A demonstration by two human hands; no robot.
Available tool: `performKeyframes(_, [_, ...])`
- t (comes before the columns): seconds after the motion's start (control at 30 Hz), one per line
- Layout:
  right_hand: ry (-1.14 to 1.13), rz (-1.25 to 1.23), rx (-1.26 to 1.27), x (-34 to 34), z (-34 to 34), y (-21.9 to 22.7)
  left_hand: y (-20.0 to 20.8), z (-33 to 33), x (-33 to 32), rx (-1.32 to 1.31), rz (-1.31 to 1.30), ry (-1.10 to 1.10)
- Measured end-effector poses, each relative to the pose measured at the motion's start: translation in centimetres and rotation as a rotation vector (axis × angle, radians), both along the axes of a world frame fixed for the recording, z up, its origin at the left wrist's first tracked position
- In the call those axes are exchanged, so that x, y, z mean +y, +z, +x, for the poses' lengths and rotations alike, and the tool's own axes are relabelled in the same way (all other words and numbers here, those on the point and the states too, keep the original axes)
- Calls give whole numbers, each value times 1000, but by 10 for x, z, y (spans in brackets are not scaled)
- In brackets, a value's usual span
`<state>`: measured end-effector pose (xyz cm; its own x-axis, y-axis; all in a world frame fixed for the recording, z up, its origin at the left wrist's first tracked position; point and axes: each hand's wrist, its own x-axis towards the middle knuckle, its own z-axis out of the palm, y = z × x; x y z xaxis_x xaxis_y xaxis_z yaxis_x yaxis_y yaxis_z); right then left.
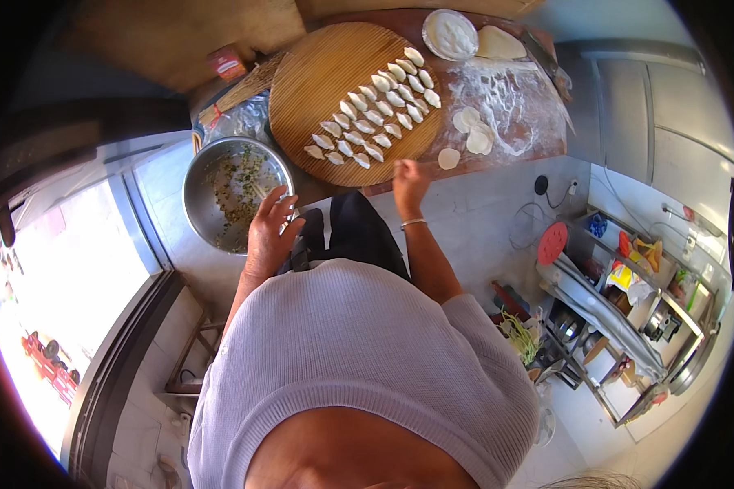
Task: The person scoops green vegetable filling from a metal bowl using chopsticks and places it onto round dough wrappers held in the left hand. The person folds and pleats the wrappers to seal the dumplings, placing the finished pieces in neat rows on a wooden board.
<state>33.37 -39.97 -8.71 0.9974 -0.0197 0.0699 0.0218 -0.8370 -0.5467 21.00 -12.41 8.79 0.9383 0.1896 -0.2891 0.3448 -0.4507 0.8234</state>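
My left hand point(267, 238) is at the right rim of a steel bowl point(192, 213), its fingers bent and apart with nothing visible in them. Chopped green and yellow filling point(238, 189) lies in the bowl, and a thin light stick, perhaps chopsticks point(258, 190), shows near my fingertips. By the near edge of the table my right hand point(412, 189) is closed with curled fingers; whatever it may hold is hidden. Just beyond it, rows of folded dumplings point(364, 126) cover the right part of a round wooden tray point(318, 85). Several flat dough wrappers point(479, 138) lie to the right, one point(448, 158) apart from the rest.
White flour dusts the table point(546, 134) at right. A bowl of flour point(450, 35) and a flat piece of dough point(500, 43) sit at the back, with a knife-like blade point(559, 90) at the right edge. A crowded metal rack point(620, 326) stands at right; a bright window point(65, 269) is at left.
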Motion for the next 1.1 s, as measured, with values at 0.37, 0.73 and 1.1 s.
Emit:
performKeyframes(0.37, [-286,-369,56,-128,59,-59,-8,-5,4,8,75,-39])
performKeyframes(0.73, [-270,-377,208,-123,66,-66,-8,-23,4,22,144,-46])
performKeyframes(1.1, [-522,710,156,-106,46,-57,-4,-59,21,130,174,-78])
